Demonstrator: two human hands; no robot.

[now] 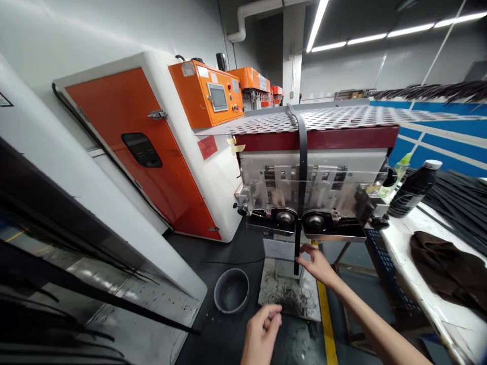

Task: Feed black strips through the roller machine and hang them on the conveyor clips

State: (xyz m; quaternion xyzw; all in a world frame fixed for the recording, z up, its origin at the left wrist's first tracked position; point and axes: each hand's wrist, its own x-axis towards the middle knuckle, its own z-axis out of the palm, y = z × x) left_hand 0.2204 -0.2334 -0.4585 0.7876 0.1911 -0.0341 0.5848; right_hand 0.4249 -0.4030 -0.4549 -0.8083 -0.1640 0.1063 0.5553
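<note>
A long black strip (pixel 302 167) hangs over the perforated top of the machine and runs down between its paired rollers (pixel 300 220). My right hand (pixel 315 264) pinches the strip's lower end just below the rollers. My left hand (pixel 262 332) sits lower, with its fingers curled together and nothing visible in them. It is nearest to a metal plate (pixel 309 299) on the floor, which is scattered with dark shavings. The strip's top end is hidden beyond the machine's top.
A grey bucket (pixel 231 291) stands left of the plate. An orange-doored white cabinet (pixel 144 152) with an orange control box (pixel 205 94) stands left of the machine. A white bench (pixel 403 238) on the right holds a dark bottle, brown cloth and black strips. A yellow floor line runs nearby.
</note>
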